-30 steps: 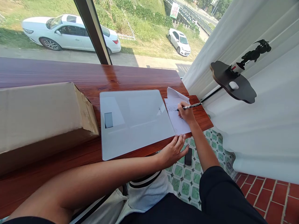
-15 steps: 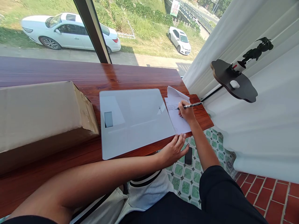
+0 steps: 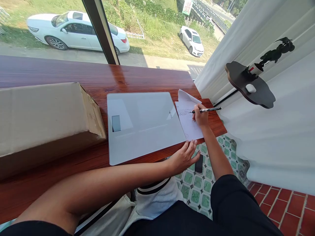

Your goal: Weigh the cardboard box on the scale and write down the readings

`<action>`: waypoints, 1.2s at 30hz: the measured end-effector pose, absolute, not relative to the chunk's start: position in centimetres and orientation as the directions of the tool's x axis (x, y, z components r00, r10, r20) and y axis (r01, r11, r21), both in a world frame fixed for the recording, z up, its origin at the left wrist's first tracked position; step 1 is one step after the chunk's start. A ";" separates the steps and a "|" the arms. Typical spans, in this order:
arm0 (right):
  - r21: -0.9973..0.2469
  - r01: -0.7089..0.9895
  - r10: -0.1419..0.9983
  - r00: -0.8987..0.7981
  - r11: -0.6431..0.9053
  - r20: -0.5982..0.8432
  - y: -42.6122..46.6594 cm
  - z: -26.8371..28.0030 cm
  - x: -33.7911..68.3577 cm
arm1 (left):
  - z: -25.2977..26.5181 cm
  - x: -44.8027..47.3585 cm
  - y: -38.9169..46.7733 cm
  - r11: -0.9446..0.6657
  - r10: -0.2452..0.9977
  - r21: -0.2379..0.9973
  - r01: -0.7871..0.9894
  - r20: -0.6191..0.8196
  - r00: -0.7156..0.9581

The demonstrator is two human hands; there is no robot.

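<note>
My right hand (image 3: 200,116) is closed around a pen (image 3: 209,109), its tip pointing left over the handwriting on a white notepad (image 3: 190,126). The pad's top sheet is curled back at the far end. At the desk's near edge lies my left hand (image 3: 185,157), fingers stretched out, fingertips by the pad's lower corner and the corner of a flat silver-grey panel (image 3: 145,127). That panel has a small dark rectangle on its left side and a short mark on its right. Whether the left fingertips press on the paper I cannot tell.
A large cardboard box (image 3: 44,114) fills the left of the reddish wooden desk (image 3: 152,78). On the right, a small dark shelf (image 3: 246,85) holds a potted ornament and a white object. A phone (image 3: 199,164) shows below the desk edge, above green tiles. White curtains hang right.
My right hand and the pen have shifted slightly right across the notepad, with the pen lying more level. My left hand stays at the desk edge. The whole view has shifted a little.
</note>
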State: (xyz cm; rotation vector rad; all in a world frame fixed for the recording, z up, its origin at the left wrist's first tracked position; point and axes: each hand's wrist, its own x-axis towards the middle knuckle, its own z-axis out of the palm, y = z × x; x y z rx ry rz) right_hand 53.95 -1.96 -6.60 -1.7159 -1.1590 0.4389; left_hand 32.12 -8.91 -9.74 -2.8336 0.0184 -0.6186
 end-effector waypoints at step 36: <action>-0.591 0.786 0.651 0.548 -0.184 0.525 -1.3 -7.0 55.4 | -8.8 31.3 -8.4 -0.973 -0.088 -0.232 -0.010 0.327 0.941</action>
